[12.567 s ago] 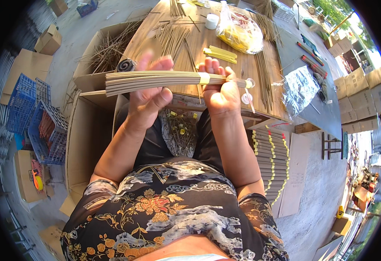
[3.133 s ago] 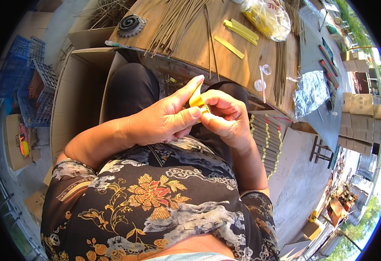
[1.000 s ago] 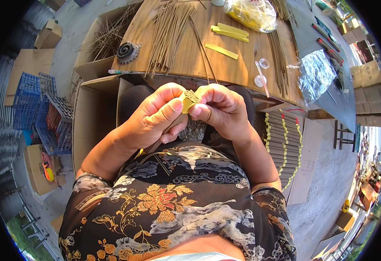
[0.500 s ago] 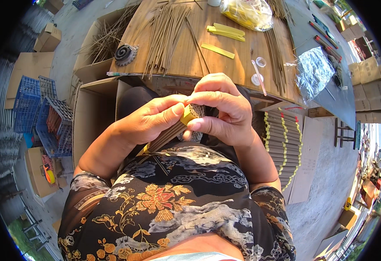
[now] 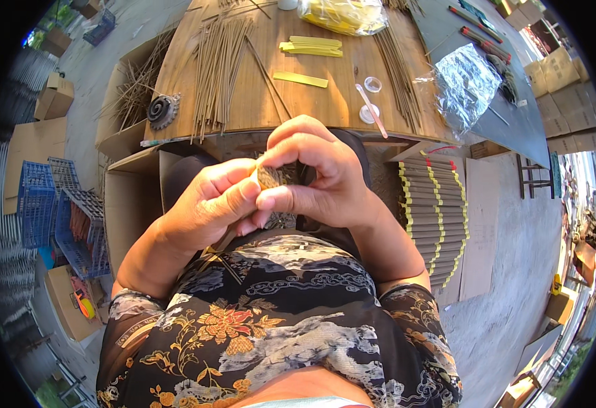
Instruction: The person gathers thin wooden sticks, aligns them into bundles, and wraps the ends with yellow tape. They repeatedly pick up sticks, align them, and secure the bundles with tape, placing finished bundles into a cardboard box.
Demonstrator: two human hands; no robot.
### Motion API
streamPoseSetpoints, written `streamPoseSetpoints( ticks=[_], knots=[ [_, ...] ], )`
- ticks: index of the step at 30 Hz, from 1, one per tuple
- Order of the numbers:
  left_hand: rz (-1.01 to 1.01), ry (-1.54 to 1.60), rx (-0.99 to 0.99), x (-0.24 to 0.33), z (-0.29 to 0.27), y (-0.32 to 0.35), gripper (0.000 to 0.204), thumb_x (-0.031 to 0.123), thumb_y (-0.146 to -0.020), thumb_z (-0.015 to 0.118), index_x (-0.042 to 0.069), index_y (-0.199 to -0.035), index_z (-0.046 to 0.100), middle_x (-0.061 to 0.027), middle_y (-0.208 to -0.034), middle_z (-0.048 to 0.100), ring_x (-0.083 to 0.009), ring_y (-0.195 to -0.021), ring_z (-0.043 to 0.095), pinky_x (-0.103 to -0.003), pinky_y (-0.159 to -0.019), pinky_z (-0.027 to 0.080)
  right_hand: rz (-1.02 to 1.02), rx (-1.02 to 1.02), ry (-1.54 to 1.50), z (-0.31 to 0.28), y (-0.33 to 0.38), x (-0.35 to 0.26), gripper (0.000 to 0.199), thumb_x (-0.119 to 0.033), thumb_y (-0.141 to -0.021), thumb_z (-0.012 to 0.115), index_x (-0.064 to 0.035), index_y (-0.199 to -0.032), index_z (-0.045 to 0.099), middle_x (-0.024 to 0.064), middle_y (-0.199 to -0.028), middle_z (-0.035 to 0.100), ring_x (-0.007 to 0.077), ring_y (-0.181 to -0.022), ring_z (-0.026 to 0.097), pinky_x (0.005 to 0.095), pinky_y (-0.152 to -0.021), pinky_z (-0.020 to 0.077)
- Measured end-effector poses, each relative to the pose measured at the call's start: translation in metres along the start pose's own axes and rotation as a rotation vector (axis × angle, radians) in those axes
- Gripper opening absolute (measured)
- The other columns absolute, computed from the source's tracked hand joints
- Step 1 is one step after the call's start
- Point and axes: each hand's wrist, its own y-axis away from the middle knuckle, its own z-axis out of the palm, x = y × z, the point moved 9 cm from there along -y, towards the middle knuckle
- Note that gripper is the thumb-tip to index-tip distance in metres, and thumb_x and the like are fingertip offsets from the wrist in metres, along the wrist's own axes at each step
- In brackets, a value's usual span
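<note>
A bundle of thin brown incense sticks (image 5: 271, 178) is held in front of my chest, one end tilted up toward the table. Around that end runs a yellow paper band, largely covered by fingers. My left hand (image 5: 218, 198) wraps the bundle from the left, thumb pressed near the band. From the right, the curled fingers and thumb of my right hand (image 5: 322, 178) grip the same end. Most of the bundle's length is hidden behind my left hand. On the wooden table (image 5: 342, 109) lie loose sticks (image 5: 222, 75) and yellow paper strips (image 5: 301, 79).
Finished banded bundles (image 5: 434, 214) lie stacked at the right. A cardboard box (image 5: 131, 204) stands by my left side, with blue crates (image 5: 39, 204) beyond it. The table also bears a plastic bag of yellow strips (image 5: 345, 15), a small white pot (image 5: 369, 113) and a coil holder (image 5: 162, 111).
The whole view has shifted, so the table and my hands appear farther left. The bundle now points more toward me, and the fingers cover more of its yellow band.
</note>
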Motion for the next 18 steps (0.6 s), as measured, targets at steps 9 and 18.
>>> streamPoseSetpoints(
  ticks=[9, 18],
  knots=[
    [0.291, -0.023, 0.254, 0.038, -0.034, -0.026, 0.035, 0.031, -0.088, 0.049, -0.003, -0.097, 0.050, -0.0091, -0.069, 0.051, -0.0080, -0.048, 0.041, -0.018, -0.043, 0.033, 0.833, 0.388, 1.031, -0.163, 0.094, 0.107, 0.048, -0.045, -0.076, 0.061, 0.0005, -0.092, 0.060, 0.0162, -0.092, 0.060, 0.0302, -0.084, 0.058, 0.0372, -0.073, 0.0452],
    [0.374, 0.118, 0.133, 0.046, -0.028, -0.051, 0.026, 0.026, -0.088, 0.050, 0.001, -0.097, 0.055, -0.0130, -0.083, 0.059, -0.0090, -0.052, 0.044, -0.018, -0.049, 0.037, 0.863, 0.486, 0.720, -0.162, 0.117, 0.135, 0.025, -0.026, -0.079, 0.062, -0.0012, -0.076, 0.061, 0.0091, -0.070, 0.061, 0.0174, -0.064, 0.058, 0.0300, -0.058, 0.0434]
  ],
)
